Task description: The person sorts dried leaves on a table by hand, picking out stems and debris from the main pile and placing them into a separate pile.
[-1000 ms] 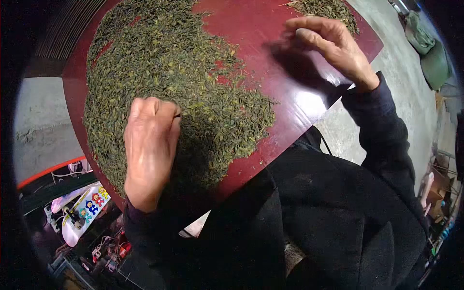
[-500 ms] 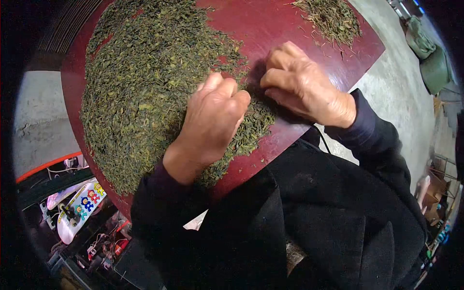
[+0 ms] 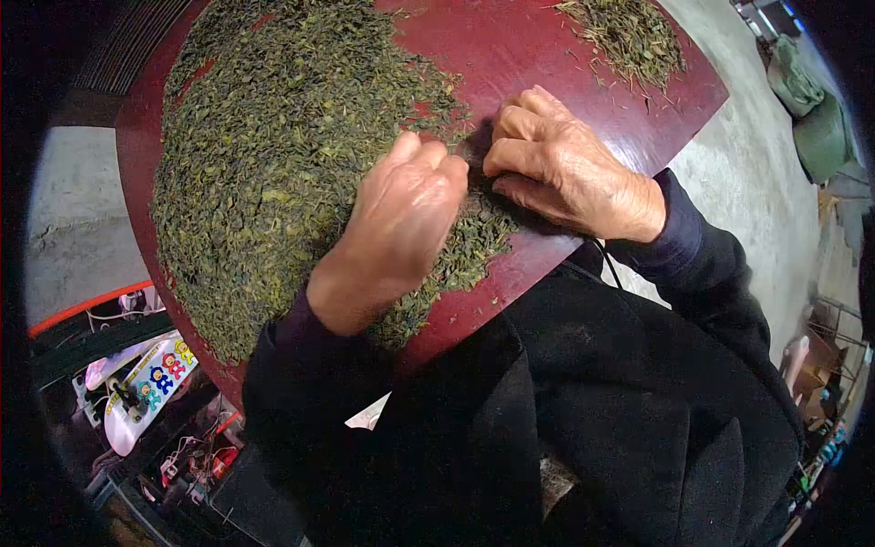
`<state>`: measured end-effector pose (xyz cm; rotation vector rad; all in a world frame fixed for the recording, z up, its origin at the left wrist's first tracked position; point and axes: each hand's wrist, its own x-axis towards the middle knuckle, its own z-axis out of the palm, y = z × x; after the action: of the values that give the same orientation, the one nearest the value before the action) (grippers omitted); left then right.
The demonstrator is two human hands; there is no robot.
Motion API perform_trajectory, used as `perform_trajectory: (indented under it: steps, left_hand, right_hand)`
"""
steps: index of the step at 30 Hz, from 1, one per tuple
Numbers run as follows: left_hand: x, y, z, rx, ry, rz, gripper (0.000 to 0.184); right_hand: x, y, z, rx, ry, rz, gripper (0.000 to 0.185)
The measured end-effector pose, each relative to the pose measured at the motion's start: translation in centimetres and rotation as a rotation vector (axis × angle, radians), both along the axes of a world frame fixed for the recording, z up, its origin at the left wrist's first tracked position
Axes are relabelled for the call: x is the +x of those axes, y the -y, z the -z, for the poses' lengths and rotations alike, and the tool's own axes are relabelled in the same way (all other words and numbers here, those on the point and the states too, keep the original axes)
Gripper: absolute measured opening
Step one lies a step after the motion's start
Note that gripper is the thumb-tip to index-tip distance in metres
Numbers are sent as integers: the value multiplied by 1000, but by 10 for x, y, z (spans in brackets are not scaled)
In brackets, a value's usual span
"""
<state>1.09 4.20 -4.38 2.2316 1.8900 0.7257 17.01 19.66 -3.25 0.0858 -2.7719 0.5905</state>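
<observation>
A broad heap of dried green leaves, looking like tea leaves (image 3: 264,173), covers much of the red tabletop (image 3: 474,46). Over the heap's right edge is my left hand (image 3: 396,214), slightly blurred, its fingers curled down toward the leaves. Just right of it, my right hand (image 3: 570,169) is closed with fingers bent and pinched near the edge of the leaves. The fingertips of both hands are hidden beneath the knuckles, so whatever they hold cannot be made out. A smaller pile of stalks and leaves (image 3: 633,41) lies at the table's far right.
A skateboard with cartoon figures (image 3: 150,392) lies among clutter at lower left. Green sacks (image 3: 820,132) stand on the concrete floor (image 3: 729,191) at right. The table's near edge is close to my dark-clothed lap (image 3: 620,383).
My right hand has shifted slightly left, closer to my left hand. The left hand has turned a little and stays over the heap's edge. The leaf piles look much the same.
</observation>
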Motion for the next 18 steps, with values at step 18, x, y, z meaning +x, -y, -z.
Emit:
perform_trajectory:
  steps: [18]
  left_hand:
    - [-5, 33, -27, -119, 169, -55, 4]
  right_hand:
    - [-3, 6, 1, -327, 52, -33, 12]
